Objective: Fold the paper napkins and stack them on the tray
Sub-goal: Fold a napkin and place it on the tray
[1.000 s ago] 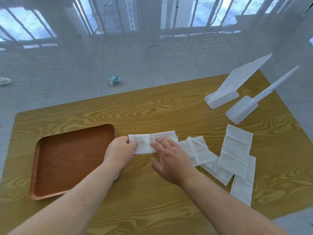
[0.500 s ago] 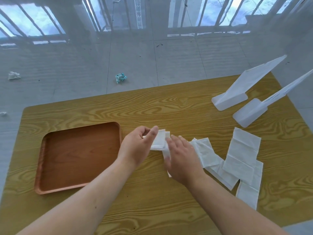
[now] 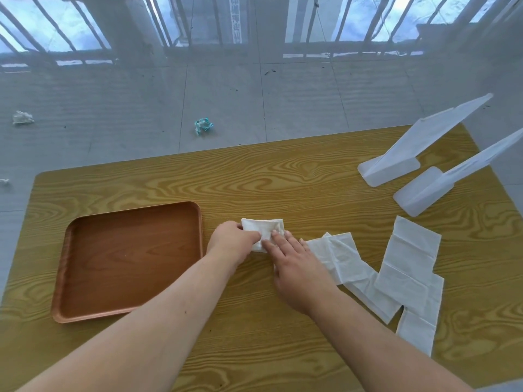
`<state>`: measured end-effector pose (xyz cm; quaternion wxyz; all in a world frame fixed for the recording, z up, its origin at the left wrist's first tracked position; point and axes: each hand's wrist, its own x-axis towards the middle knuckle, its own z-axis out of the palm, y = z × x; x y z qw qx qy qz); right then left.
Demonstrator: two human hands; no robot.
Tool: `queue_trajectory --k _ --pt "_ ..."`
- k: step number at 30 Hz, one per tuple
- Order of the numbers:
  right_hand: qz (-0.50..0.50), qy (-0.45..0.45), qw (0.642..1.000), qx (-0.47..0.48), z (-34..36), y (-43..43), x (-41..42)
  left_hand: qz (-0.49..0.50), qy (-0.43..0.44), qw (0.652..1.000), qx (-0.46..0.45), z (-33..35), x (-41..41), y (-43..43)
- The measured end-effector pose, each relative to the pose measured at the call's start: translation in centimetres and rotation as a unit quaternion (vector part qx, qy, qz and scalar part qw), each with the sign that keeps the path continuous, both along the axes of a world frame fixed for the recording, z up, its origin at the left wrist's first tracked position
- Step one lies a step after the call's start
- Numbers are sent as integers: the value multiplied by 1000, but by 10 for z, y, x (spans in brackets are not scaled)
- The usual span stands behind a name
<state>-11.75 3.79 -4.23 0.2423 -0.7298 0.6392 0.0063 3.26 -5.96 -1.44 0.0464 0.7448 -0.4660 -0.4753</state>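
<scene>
A small folded white napkin (image 3: 263,227) lies on the wooden table (image 3: 283,176) just right of the tray. My left hand (image 3: 230,244) pinches its left edge. My right hand (image 3: 294,267) lies flat with the fingertips pressing on the napkin's right part. The brown wooden tray (image 3: 130,258) sits at the left with nothing in it. Several unfolded white napkins (image 3: 404,267) lie overlapping on the table to the right of my right hand.
Two translucent white plastic stands (image 3: 418,148) lean at the table's far right. Crumpled paper scraps (image 3: 203,126) lie on the grey tiled floor beyond the table. A railing and windows run along the back.
The long napkin strip has been folded over into a small rectangle. My left hand brought its left end across and now holds it down; my right hand presses the fold flat.
</scene>
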Motion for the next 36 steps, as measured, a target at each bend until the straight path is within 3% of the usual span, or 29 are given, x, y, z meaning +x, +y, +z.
queue_trajectory --k 2,5,6,9,11,12,16,21,24,27,30,32,36 --pt "-44 -64 996 -37 8 -2 0 -43 11 999 -15 6 2 1" --pt "-213 -222 948 -81 28 -14 -1 -24 166 985 -32 20 19 5" --pt "-269 -297 916 -31 38 -21 -1 -19 220 975 -23 27 27 7" --pt "-346 -522 765 151 57 -42 4 -24 310 950 14 44 61 9" --pt "-331 -571 718 220 65 -54 13 -8 330 944 22 51 84 7" --pt "-327 -572 713 238 68 -58 23 13 335 942 20 53 98 6" --pt "-340 -525 734 266 69 -74 82 111 288 951 -23 50 155 7" --pt "-291 -392 836 250 55 -88 169 122 122 981 -90 24 231 12" --pt "-254 -312 887 225 39 -94 208 54 -34 991 -120 7 266 15" --pt "-220 -241 926 191 29 -98 226 7 -121 987 -106 -3 282 17" --pt "-167 -104 976 91 25 -89 222 -24 -201 971 -127 -7 279 22" --pt "-130 -60 990 0 28 -71 206 -90 -215 955 -182 -4 267 31" --pt "-85 -28 989 -120 31 -19 142 -317 -177 899 -246 4 214 55"
